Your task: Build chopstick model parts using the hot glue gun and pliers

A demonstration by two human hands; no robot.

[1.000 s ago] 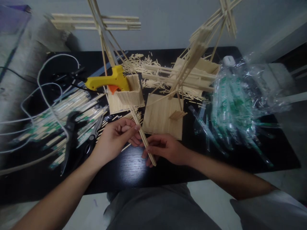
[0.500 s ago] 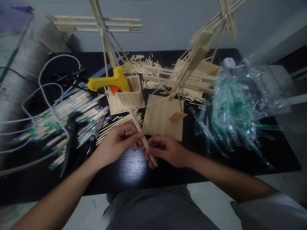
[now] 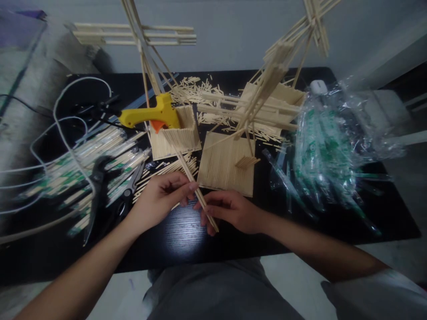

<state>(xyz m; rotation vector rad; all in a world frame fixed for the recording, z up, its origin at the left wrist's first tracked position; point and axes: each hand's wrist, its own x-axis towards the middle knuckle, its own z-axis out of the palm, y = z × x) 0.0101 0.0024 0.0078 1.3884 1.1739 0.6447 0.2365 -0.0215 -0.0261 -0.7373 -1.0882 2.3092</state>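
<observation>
A few thin wooden sticks (image 3: 188, 170), bundled side by side, slant between my two hands above the table's front. My left hand (image 3: 170, 190) pinches them near the middle with thumb and fingers. Closer to their lower end, my right hand (image 3: 227, 209) is also closed on them. Just beyond lies a flat square panel of glued sticks (image 3: 223, 169), with a small row of short sticks (image 3: 247, 162) on it. Loose sticks (image 3: 162, 173) are spread behind my left hand.
A yellow glue gun (image 3: 147, 114) rests in a stick-built box (image 3: 182, 140). Scissors (image 3: 131, 186), a dark cutter-like tool (image 3: 95, 195) and packaged sticks (image 3: 86, 160) lie left. Tall stick frames (image 3: 278, 71) rise behind; plastic wrappers (image 3: 323, 146) heap at right.
Both hands keep hold of the stick bundle, which has barely shifted. The whole view moves only very slightly.
</observation>
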